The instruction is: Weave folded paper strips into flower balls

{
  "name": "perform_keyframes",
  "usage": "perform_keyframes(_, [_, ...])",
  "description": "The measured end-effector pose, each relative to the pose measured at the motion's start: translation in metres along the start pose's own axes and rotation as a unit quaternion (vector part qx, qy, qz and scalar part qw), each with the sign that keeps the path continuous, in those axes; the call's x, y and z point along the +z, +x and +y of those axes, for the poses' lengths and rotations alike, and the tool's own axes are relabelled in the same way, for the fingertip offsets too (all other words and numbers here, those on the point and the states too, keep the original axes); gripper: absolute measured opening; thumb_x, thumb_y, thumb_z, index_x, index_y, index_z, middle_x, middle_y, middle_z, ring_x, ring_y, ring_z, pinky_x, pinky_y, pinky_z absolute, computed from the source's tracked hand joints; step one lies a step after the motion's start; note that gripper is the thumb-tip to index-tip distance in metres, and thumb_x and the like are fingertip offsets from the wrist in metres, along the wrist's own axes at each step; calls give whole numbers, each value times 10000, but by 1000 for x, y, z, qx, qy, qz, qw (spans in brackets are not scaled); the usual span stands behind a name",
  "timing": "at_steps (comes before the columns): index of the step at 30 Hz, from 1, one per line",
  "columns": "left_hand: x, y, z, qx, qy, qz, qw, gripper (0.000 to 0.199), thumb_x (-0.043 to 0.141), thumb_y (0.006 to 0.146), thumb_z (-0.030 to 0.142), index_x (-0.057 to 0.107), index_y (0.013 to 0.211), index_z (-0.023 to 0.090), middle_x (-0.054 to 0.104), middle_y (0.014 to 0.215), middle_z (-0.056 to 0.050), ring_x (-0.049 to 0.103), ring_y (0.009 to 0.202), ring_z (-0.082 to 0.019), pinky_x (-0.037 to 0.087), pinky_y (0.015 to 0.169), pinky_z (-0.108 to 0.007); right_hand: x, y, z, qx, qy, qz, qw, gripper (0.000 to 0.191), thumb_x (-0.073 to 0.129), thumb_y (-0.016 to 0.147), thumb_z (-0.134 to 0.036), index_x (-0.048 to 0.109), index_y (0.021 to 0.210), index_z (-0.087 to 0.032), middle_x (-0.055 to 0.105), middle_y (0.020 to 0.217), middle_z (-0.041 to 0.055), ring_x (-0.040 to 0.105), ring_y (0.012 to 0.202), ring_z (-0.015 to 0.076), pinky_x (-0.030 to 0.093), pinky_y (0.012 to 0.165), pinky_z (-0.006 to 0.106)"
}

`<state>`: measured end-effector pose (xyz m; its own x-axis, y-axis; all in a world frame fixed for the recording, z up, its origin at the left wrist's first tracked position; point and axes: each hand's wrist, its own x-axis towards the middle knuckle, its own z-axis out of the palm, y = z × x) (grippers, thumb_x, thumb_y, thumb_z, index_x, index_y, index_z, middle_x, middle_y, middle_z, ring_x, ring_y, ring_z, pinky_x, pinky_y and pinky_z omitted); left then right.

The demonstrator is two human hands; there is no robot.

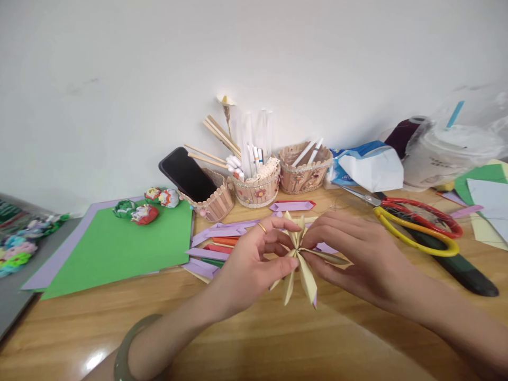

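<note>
Your left hand [254, 259] pinches the pale yellow paper flower [298, 248] near its centre, over the desk [246, 338]; your right hand [351, 254] holds a right-side petal [328, 257]. Pinch lightly (thin folds probably crease easily), steadying the centre while adjusting.

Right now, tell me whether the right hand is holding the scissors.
No, the right hand holds the yellow paper flower while the scissors lie apart.

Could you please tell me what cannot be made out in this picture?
In the head view:
- Paper flower: some petals, behind the left grip and right grip.
- Phone: lower end, behind the basket wall.
- Cup: markings, too small and blurred.
- Bracelet: lower part, cut off by the bottom edge.
</note>
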<state>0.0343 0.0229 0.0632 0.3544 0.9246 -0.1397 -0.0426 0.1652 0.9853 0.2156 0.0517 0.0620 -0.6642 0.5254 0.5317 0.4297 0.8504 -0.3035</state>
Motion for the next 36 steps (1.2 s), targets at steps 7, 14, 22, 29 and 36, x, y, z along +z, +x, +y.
perform_keyframes(7, [1, 1, -8, 20, -16, 27, 999, 279, 601, 738, 161, 483, 987, 206, 569, 860, -17, 548, 786, -128, 436, 689, -259, 4, -2, -5, -19, -43, 39, 998, 74, 524, 817, -122, 550, 778, -179, 610, 643, 19, 539, 609, 142, 395, 557, 263])
perform_keyframes(14, [1, 3, -9, 24, -9, 56, 998, 264, 606, 739, 161, 473, 962, 210, 569, 817, 7, 541, 748, -110, 427, 642, -231, 1, -3, -6, 34, -27, -21, 999, 226, 577, 813, -383, 535, 826, -160, 599, 741, 48, 547, 662, 167, 392, 539, 265])
perform_keyframes(22, [6, 2, -11, 37, -23, 78, 996, 245, 593, 752, 157, 461, 949, 220, 541, 848, 12, 515, 724, -91, 412, 610, -214, 6, -2, -6, 15, -65, 16, 998, 121, 480, 851, -164, 532, 742, -172, 571, 623, 13, 505, 542, 120, 372, 503, 239])
perform_keyframes(29, [4, 3, -10, 46, 2, 76, 996, 251, 593, 749, 166, 449, 946, 222, 538, 872, 10, 529, 744, -100, 436, 637, -227, 9, -1, -7, -24, -149, 12, 988, 122, 437, 875, -168, 555, 872, -138, 637, 710, 61, 584, 637, 177, 415, 551, 287])
perform_keyframes(36, [-3, 0, -3, 14, 135, 13, 991, 604, 627, 719, 156, 394, 1248, 332, 534, 1017, -21, 560, 775, -127, 493, 684, -284, 9, -3, -1, -29, -155, -2, 987, 116, 460, 860, -137, 564, 808, -144, 600, 667, 31, 542, 602, 165, 356, 539, 286])
